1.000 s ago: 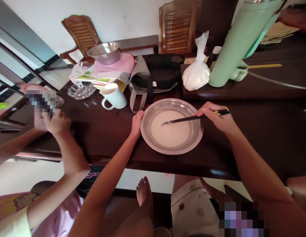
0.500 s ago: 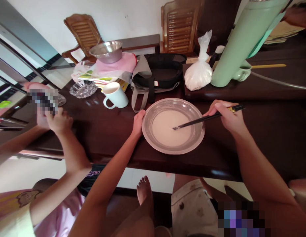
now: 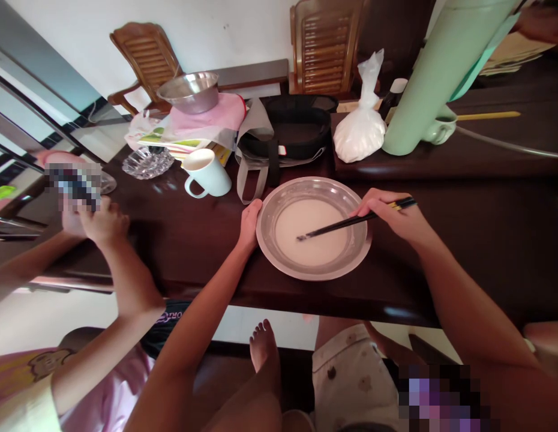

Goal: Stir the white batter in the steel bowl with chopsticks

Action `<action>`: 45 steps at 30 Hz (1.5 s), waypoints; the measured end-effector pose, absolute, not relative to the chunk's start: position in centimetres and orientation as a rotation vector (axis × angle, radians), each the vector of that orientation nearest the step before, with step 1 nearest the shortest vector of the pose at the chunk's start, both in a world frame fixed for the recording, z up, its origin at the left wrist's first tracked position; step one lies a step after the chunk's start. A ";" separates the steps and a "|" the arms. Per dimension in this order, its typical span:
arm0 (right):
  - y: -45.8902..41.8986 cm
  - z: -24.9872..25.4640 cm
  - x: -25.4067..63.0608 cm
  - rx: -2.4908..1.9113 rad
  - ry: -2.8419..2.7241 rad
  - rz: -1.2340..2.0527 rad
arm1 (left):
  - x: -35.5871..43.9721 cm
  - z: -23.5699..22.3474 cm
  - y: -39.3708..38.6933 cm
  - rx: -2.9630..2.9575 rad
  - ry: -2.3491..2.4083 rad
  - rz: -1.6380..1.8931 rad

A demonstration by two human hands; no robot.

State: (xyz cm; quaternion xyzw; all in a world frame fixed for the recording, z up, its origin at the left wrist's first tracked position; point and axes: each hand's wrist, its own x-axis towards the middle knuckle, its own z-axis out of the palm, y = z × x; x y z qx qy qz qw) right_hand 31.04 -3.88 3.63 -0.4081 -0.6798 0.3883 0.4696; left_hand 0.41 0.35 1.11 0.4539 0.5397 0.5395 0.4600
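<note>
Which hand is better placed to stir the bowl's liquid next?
Likely the right hand: it holds the chopsticks, tips at the pale liquid, while the left hand holds the bowl by its edge.

From my remote post, I see milky-white liquid in the round silvery metal basin, slim black chopsticks banded gold, and, far right, a tall sage-green cylindrical flask.

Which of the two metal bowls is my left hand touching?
The nearer bowl, holding whitish liquid; the other metal bowl sits farther back on pink cloth.
</note>
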 end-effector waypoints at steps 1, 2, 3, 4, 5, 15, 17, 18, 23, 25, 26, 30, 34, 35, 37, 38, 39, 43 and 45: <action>-3.9 3.7 31.0 -1.030 -1.689 0.913 | 0.4 1.1 0.3 1.115 1.328 1.329; -3.9 3.7 31.0 -1.053 -1.675 0.862 | 0.4 1.2 0.3 1.111 1.325 1.329; -3.9 3.7 31.0 -1.062 -1.630 0.819 | 0.5 1.2 0.3 1.107 1.320 1.331; -3.9 3.7 31.2 -1.053 -1.572 0.800 | 0.5 1.2 0.3 1.100 1.315 1.332; -3.9 3.7 31.3 -1.030 -1.519 0.810 | 0.5 1.3 0.3 1.091 1.310 1.333; -3.9 3.7 31.0 -1.074 -1.600 0.823 | 0.6 1.4 0.2 1.072 1.313 1.333; -4.0 3.7 31.0 -1.023 -1.545 0.887 | 0.6 1.5 0.1 1.079 1.326 1.323; -4.0 3.8 30.9 -0.995 -1.556 0.942 | 0.6 1.6 0.1 1.082 1.331 1.320; -4.2 4.0 30.6 -1.062 -1.665 0.924 | 0.6 1.4 0.2 1.096 1.334 1.318; -4.1 4.0 30.8 -1.085 -1.598 0.839 | 0.5 1.3 0.3 1.096 1.336 1.318; -4.1 4.0 30.8 -1.065 -1.565 0.836 | 0.5 1.3 0.3 1.091 1.339 1.318; -4.2 4.0 30.8 -0.975 -1.621 0.969 | 0.5 1.2 0.3 1.076 1.344 1.321; -4.0 3.8 30.8 -1.077 -1.665 0.817 | 0.5 1.2 0.3 1.065 1.329 1.331; -4.0 3.7 30.9 -1.082 -1.615 0.774 | 0.5 1.2 0.3 1.062 1.326 1.334; -3.9 3.6 31.1 -1.040 -1.514 0.770 | 0.4 1.1 0.3 1.066 1.318 1.334; -3.9 3.6 31.1 -1.012 -1.495 0.806 | 0.4 1.1 0.3 1.072 1.316 1.332; -3.9 3.6 31.0 -0.994 -1.509 0.853 | 0.4 1.1 0.3 1.079 1.316 1.329; -4.1 3.8 30.8 -1.058 -1.666 0.906 | 0.5 1.4 0.2 1.078 1.344 1.324; -4.0 3.8 30.9 -1.071 -1.611 0.851 | 0.6 1.4 0.2 1.073 1.352 1.323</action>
